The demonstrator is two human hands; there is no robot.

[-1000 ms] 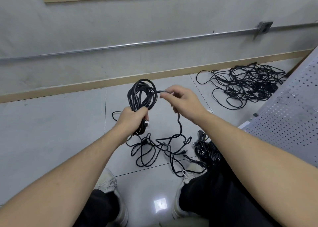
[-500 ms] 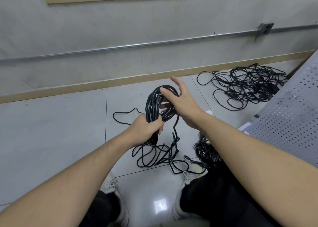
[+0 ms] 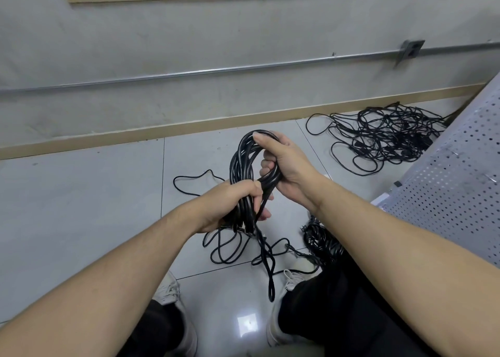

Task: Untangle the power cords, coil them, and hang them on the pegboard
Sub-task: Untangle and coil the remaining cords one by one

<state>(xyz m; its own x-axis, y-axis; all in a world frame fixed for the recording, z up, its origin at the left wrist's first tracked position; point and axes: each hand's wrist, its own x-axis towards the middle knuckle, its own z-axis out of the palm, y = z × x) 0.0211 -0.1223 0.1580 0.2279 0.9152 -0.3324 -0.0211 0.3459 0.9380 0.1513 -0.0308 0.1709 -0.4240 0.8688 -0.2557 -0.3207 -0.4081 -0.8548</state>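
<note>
- Head view: a person crouched over a tiled floor holds a coil of black cord (image 3: 242, 164) upright between both hands, its long axis running from 12 to 6 o'clock.
- The left hand (image 3: 230, 208) is clenched round the bundled lower end of the coil, at 6 o'clock of the loop.
- The right hand (image 3: 281, 167) wraps the loop's 3 o'clock side, fingers curled through it and thumb pressed at its top.
- The uncoiled tail (image 3: 266, 259) drops from the left fist toward 6 o'clock and lies in loose loops on the floor between the shoes.
- Judged from this, the next wrap must draw slack up from 6 o'clock; the right hand, higher on the loop, seems placed to lay it.
- A second tangled pile (image 3: 387, 137) waits at 2 o'clock, well apart, near the perforated pegboard (image 3: 460, 183) at 3 o'clock.
</note>
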